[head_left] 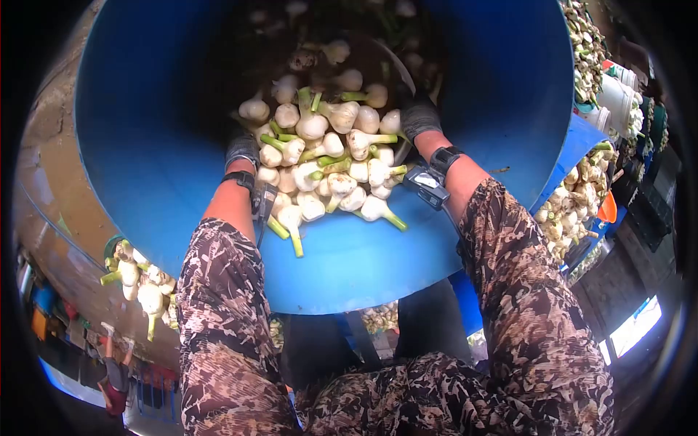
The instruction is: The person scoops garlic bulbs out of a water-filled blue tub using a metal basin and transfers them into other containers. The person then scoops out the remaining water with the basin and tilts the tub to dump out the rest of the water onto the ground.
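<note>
Reaching deep into the tilted blue drum [145, 145], both gloved hands flank a heap of white bulbs [327, 167] with cut green stems. The left hand [242, 149] sits at the heap's left edge, the right hand [418, 116] at its right and slightly farther in. The hands look cupped to hem the bulbs in between them, though how far each grip is closed I cannot tell. More bulbs lie deeper in the drum beyond the hands. Outside it, further bulbs are piled [574, 196] to the right, and a few [138, 280] to the left.
</note>
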Available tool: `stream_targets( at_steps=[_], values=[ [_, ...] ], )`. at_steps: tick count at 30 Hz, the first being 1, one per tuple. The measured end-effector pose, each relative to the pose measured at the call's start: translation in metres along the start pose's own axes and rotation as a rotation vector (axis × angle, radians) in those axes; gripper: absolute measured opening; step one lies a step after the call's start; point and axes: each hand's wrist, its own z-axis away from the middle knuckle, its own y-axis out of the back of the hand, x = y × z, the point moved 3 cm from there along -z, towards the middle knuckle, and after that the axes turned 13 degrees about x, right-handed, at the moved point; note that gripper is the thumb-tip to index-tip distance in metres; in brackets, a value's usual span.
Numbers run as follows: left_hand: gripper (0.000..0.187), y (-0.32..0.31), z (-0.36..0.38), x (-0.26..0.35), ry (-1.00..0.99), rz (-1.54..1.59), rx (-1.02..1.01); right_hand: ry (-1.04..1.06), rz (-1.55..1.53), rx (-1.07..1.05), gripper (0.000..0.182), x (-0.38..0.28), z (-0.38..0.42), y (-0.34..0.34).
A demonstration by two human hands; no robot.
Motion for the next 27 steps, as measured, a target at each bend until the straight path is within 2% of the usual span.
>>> stream_targets(
  at_steps=[1,3,5,6,7,10,13,15,16,19,20,22,24,25,27],
  values=[
    [0.037,-0.007,-0.005,-0.007,0.122,0.190,0.091,-0.085,0.038,-0.007,0.058,0.003,-0.001,0.001],
    [0.039,0.019,0.013,0.009,0.296,0.304,0.120,-0.102,0.085,-0.046,0.056,0.008,0.002,0.005],
    [0.041,0.025,0.014,0.016,0.143,0.139,-0.015,-0.122,0.084,-0.057,0.056,0.004,0.002,0.006],
    [0.042,0.021,0.012,0.010,0.049,0.042,0.004,-0.126,0.083,-0.048,0.056,0.002,0.003,0.000],
    [0.041,0.023,0.013,0.007,0.041,0.074,0.056,-0.115,0.063,-0.057,0.056,-0.002,0.004,-0.005],
    [0.039,0.045,0.022,0.018,0.105,0.017,0.003,-0.110,-0.045,-0.088,0.056,0.006,0.003,0.008],
    [0.039,0.061,0.031,0.025,0.217,0.321,0.187,-0.119,-0.079,-0.070,0.056,0.001,0.004,0.029],
    [0.043,0.077,0.030,0.020,0.364,0.587,0.049,-0.129,-0.077,-0.048,0.055,-0.010,0.007,0.032],
    [0.047,0.060,0.018,0.002,0.407,0.633,0.056,-0.120,-0.086,-0.033,0.055,-0.012,0.007,0.034],
    [0.049,0.080,0.022,0.005,0.475,0.625,-0.015,-0.124,-0.105,-0.047,0.053,-0.012,0.009,0.054],
    [0.051,0.065,0.014,-0.010,0.476,0.668,0.036,-0.130,-0.097,-0.061,0.052,-0.013,0.013,0.058],
    [0.051,0.050,0.001,-0.022,0.492,0.727,0.006,-0.164,-0.067,-0.135,0.050,-0.017,0.017,0.065],
    [0.049,0.049,-0.001,-0.021,0.519,0.775,-0.037,-0.169,-0.072,-0.115,0.049,-0.020,0.019,0.068],
    [0.046,0.058,0.005,-0.017,0.473,0.747,-0.044,-0.174,-0.071,-0.109,0.048,-0.021,0.020,0.069],
    [0.043,0.051,0.000,-0.021,0.480,0.921,0.015,-0.193,-0.092,-0.044,0.044,-0.022,0.022,0.067]
  ],
)
